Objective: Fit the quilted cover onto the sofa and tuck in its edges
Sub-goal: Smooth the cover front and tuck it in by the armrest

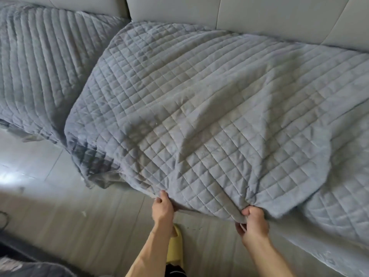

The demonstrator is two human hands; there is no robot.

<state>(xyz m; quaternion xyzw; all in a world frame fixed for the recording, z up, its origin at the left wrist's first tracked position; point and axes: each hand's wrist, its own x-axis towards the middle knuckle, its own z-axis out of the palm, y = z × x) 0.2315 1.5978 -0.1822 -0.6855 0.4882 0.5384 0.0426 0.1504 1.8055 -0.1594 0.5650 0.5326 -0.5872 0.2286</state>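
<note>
Left hand (pixel 162 206): fingers curled and pinching the front hem of the quilted cover (pixel 199 108), thumb on top of the fabric, remaining fingers tucked beneath the edge. Forearm bare, entering from the bottom of the view.

Right hand (pixel 254 221): fingers closed around a bunched section of the same hem, thumb pressed against the gathered fabric; a pale cord or trim strip visible between the fingers. Forearm bare, entering from lower right.

Hands near each other along the front edge, a short span of hem stretched between them.

Quilted cover: grey, square-stitched, spread over a seat cushion of the sofa (pixel 259 21). Rear edge lying against the pale backrest. Surface raised and creased in the middle, folds radiating from both grip points. Left front corner hanging loose, darker underside showing. Right portion draped down past the cushion front.

Second cover (pixel 40 66): grey, stitched in diagonal lines, lying on the neighbouring seat to the left, separated from the quilted cover by a shadowed gap.

Below the hands: light tiled floor (pixel 69 216), reflective at far left. Yellow slipper (pixel 175 246) on the floor between the forearms, directly beneath the left wrist. Dark objects at the lower left corner, too blurred to identify.
</note>
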